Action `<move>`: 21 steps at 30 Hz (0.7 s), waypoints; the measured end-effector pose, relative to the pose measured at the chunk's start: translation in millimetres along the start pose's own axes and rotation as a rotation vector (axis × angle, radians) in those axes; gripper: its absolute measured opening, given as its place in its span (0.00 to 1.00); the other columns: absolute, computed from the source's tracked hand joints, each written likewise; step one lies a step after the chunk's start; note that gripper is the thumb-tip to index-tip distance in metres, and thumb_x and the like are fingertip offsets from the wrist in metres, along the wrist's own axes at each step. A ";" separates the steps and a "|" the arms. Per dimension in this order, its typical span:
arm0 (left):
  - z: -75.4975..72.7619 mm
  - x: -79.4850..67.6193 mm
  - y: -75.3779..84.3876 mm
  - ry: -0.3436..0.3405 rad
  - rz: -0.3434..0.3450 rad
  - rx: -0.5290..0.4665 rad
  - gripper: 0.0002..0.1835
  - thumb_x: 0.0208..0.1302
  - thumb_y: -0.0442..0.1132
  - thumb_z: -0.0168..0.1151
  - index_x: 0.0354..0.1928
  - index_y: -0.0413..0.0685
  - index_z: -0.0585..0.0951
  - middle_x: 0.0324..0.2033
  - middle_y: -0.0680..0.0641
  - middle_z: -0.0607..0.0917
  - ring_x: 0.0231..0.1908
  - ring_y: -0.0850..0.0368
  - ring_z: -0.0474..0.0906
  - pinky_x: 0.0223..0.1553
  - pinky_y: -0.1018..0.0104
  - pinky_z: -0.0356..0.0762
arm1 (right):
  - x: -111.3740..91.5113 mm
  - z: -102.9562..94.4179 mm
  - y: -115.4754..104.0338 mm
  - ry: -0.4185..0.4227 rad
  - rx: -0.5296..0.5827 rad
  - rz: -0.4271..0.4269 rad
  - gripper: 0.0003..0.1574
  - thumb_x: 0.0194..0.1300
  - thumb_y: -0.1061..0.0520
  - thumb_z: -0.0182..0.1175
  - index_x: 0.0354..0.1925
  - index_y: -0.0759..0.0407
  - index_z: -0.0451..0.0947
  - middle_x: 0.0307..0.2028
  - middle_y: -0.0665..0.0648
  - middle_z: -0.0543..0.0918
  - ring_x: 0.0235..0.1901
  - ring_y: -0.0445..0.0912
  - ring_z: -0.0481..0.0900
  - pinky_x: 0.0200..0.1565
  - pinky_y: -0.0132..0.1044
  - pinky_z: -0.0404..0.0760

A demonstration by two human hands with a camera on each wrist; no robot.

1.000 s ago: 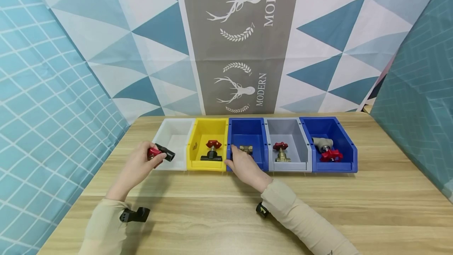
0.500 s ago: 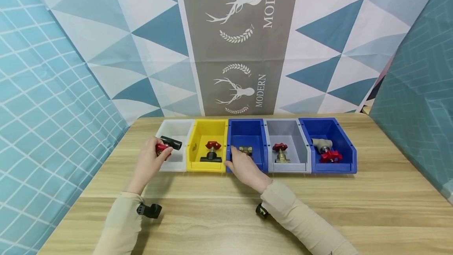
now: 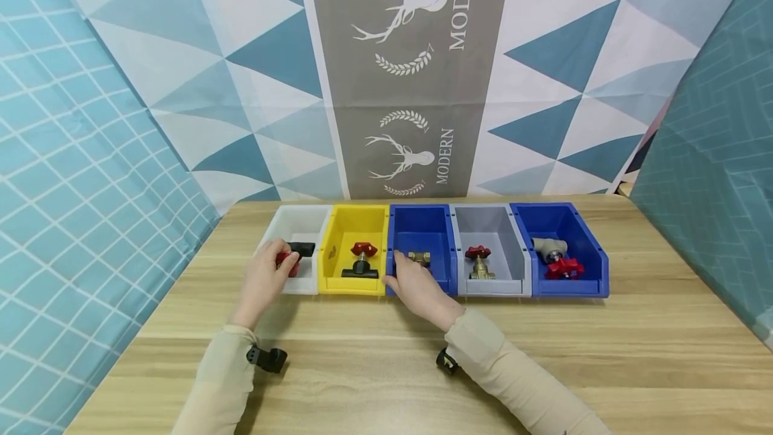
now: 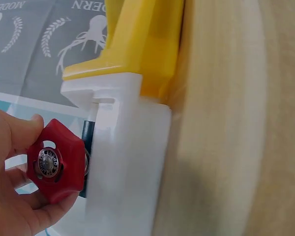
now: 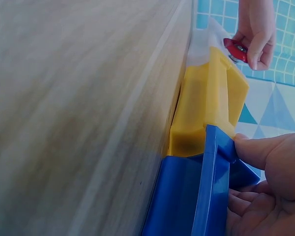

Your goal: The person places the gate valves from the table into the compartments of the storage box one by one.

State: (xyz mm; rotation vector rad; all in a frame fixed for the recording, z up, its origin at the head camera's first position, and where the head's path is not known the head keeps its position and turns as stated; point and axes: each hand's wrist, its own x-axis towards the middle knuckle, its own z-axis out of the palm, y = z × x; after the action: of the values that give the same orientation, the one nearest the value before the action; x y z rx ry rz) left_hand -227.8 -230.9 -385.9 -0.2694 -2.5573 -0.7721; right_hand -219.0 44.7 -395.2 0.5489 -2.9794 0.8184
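Note:
My left hand [image 3: 266, 280] grips a valve by its red handwheel [image 4: 56, 162] at the front of the white bin [image 3: 304, 220]. The valve's black pipe body [image 3: 302, 248] reaches into that bin and is partly hidden by its front wall in the left wrist view. My right hand [image 3: 419, 291] holds the front left corner of the middle blue bin [image 3: 421, 217], thumb at the rim and fingers inside. A brass valve [image 3: 419, 258] lies by those fingers, partly covered; whether they touch it I cannot tell.
The yellow bin [image 3: 353, 284] holds a black valve with a red handwheel [image 3: 364, 248]. To the right, a grey bin [image 3: 492, 284] has a brass valve [image 3: 480, 266]. The far right blue bin [image 3: 574, 285] contains a grey fitting with a red handwheel [image 3: 564, 268]. Bins stand on a wooden table [image 3: 374, 374].
My left hand has moved right, carrying the valve from the left side of the white bin to over its opening, then lower into it. The right hand has stayed put.

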 end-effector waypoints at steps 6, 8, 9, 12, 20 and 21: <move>6.2 -0.8 -3.7 0.006 -0.041 -0.004 0.08 0.62 0.39 0.57 0.30 0.45 0.71 0.28 0.44 0.71 0.30 0.49 0.68 0.32 0.59 0.65 | -1.4 0.9 0.3 0.001 0.006 -0.002 0.37 0.66 0.47 0.50 0.63 0.72 0.58 0.59 0.68 0.69 0.54 0.55 0.73 0.52 0.45 0.74; 7.9 -0.1 -4.5 0.003 -0.052 0.002 0.08 0.62 0.40 0.57 0.31 0.45 0.71 0.29 0.43 0.72 0.31 0.48 0.68 0.33 0.58 0.66 | -1.3 1.3 0.6 0.004 0.005 -0.004 0.37 0.66 0.47 0.50 0.63 0.72 0.58 0.59 0.68 0.68 0.54 0.55 0.73 0.52 0.45 0.74; 8.9 0.2 -5.1 -0.001 -0.056 0.008 0.08 0.62 0.40 0.58 0.31 0.45 0.71 0.29 0.43 0.72 0.31 0.48 0.69 0.33 0.58 0.66 | -1.2 1.5 0.7 0.004 0.003 -0.003 0.37 0.66 0.47 0.50 0.63 0.72 0.58 0.59 0.68 0.69 0.54 0.55 0.73 0.52 0.44 0.74; 12.3 -0.3 -7.3 -0.031 -0.068 0.036 0.09 0.61 0.41 0.59 0.32 0.45 0.71 0.30 0.43 0.72 0.32 0.48 0.69 0.34 0.57 0.67 | -1.0 1.8 1.0 0.003 -0.001 -0.007 0.37 0.66 0.47 0.50 0.63 0.72 0.58 0.59 0.68 0.69 0.53 0.55 0.74 0.51 0.44 0.75; 17.3 -1.1 -9.9 -0.084 -0.072 0.073 0.10 0.58 0.41 0.61 0.30 0.44 0.72 0.29 0.44 0.72 0.31 0.50 0.68 0.34 0.58 0.66 | -0.5 0.3 -0.4 0.013 0.003 -0.017 0.37 0.66 0.48 0.51 0.62 0.72 0.58 0.57 0.68 0.71 0.51 0.55 0.76 0.49 0.44 0.76; 17.2 -1.0 -9.9 -0.094 -0.068 0.082 0.09 0.58 0.40 0.61 0.30 0.44 0.72 0.29 0.45 0.72 0.31 0.50 0.68 0.33 0.59 0.66 | -0.4 0.1 -0.3 0.016 0.004 -0.019 0.37 0.66 0.48 0.51 0.62 0.72 0.58 0.56 0.68 0.71 0.50 0.55 0.76 0.49 0.44 0.77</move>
State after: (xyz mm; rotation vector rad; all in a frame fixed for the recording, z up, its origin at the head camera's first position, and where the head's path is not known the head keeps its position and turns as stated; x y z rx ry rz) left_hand -236.3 -229.4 -403.8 -0.1971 -2.6912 -0.6928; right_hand -218.6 44.5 -395.2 0.5680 -2.9540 0.8239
